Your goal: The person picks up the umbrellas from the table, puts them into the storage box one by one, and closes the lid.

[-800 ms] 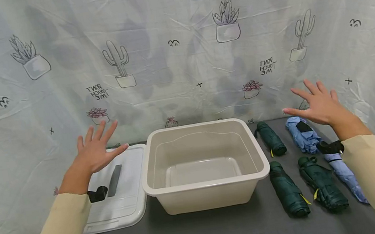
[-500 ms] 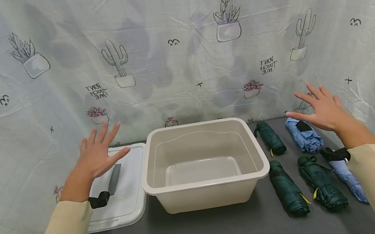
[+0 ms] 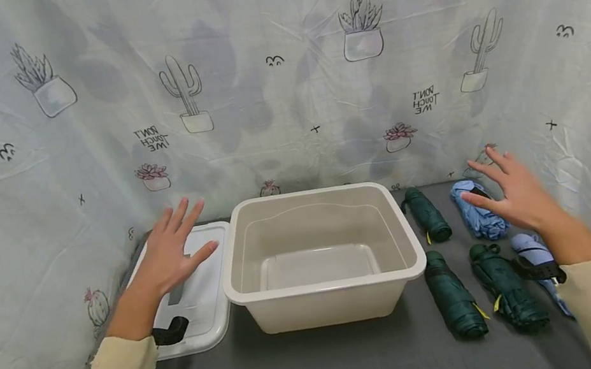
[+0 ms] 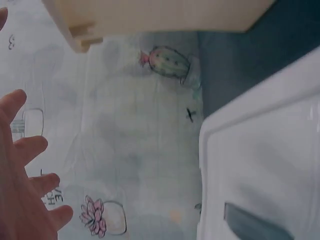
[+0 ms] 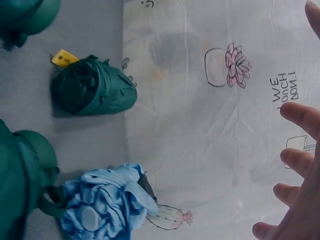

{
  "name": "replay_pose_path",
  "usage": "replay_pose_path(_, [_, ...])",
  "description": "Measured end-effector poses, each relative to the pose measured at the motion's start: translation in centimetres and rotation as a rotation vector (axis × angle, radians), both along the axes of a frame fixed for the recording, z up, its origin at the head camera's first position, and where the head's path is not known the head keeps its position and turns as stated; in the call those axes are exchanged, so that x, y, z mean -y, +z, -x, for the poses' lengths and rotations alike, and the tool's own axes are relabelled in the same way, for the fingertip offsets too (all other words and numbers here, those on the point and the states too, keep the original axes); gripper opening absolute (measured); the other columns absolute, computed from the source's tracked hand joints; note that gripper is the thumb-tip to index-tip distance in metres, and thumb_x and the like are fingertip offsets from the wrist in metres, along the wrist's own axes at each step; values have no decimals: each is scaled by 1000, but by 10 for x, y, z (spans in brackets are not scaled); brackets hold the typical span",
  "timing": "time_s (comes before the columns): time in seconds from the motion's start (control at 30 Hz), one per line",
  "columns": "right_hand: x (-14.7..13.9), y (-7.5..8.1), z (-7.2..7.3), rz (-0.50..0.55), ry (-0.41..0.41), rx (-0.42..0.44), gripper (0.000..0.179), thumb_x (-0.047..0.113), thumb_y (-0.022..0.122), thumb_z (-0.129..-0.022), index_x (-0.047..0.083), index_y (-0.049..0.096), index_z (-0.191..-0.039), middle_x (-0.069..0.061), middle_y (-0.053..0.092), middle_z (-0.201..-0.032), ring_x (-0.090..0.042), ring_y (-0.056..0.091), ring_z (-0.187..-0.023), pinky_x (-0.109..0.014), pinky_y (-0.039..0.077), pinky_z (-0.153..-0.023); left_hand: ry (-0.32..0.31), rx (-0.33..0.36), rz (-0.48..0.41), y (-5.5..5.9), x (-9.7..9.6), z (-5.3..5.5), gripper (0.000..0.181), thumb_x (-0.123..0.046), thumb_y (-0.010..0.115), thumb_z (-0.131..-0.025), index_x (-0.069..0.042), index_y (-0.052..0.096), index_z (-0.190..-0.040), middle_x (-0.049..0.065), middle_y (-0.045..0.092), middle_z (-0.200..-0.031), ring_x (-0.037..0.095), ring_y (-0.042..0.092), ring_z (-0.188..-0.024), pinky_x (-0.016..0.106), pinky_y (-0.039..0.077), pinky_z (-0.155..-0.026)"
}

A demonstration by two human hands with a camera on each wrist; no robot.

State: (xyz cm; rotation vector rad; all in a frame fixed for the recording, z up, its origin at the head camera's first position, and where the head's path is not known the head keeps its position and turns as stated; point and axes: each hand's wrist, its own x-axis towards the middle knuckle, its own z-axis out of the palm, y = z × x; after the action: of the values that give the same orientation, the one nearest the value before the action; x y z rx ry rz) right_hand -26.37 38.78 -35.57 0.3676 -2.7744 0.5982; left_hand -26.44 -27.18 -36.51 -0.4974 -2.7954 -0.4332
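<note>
My left hand [image 3: 169,253] hovers with spread fingers over a white lid [image 3: 211,314] at the left, holding nothing. My right hand [image 3: 514,192] is likewise spread and bare, above folded umbrellas at the right. Between the hands stands a beige plastic bin [image 3: 326,287], with nothing inside. Three rolled umbrellas are dark green: one at the back [image 5: 95,87], a front left one [image 3: 455,298] and a front right one [image 3: 509,289]. Two are light blue: a crumpled one [image 5: 107,205] at the back and a slimmer one [image 3: 528,244], partly hidden by the right wrist's black strap.
A grey cloth-like tabletop [image 3: 324,367] carries everything. Behind it hangs a pale curtain [image 3: 283,109] printed with cacti and potted plants. A flat dark grey strip [image 4: 255,225] shows on the lid, partly hidden by the left hand in the head view.
Both hands have come lower and closer to the table, still spread; the left also shifted rightward. The view tilted slightly. Bin, lid and umbrellas stay in place.
</note>
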Motion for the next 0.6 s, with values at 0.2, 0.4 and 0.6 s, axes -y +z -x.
replay_pose_path(0.2, [4, -8, -14, 72, 42, -9, 73, 36, 62, -99, 7, 34, -159, -24, 6, -171, -56, -3, -154, -83, 0, -113, -51, 10, -114, -9, -12, -9, 84, -52, 59, -98, -28, 16, -166, 14, 15, -172, 48, 12, -157, 80, 16, -115])
replay_pose_path(0.4, [4, -17, -27, 150, 55, 2, 69, 32, 61, -100, 11, 34, -161, -22, 7, -172, -55, 5, -154, -86, 6, -109, -107, 44, -287, -13, -28, -22, 77, -43, 57, -102, -20, 19, -166, 14, 23, -170, 43, 22, -155, 73, 22, -119])
replay_pose_path(0.6, [0, -23, -40, 234, 19, 37, 64, 31, 59, -101, 10, 39, -158, -18, 12, -172, -54, 9, -154, -87, 12, -106, -134, 165, -556, -15, -42, -33, 67, -26, 52, -107, -13, 21, -165, 17, 34, -166, 44, 37, -149, 65, 37, -116])
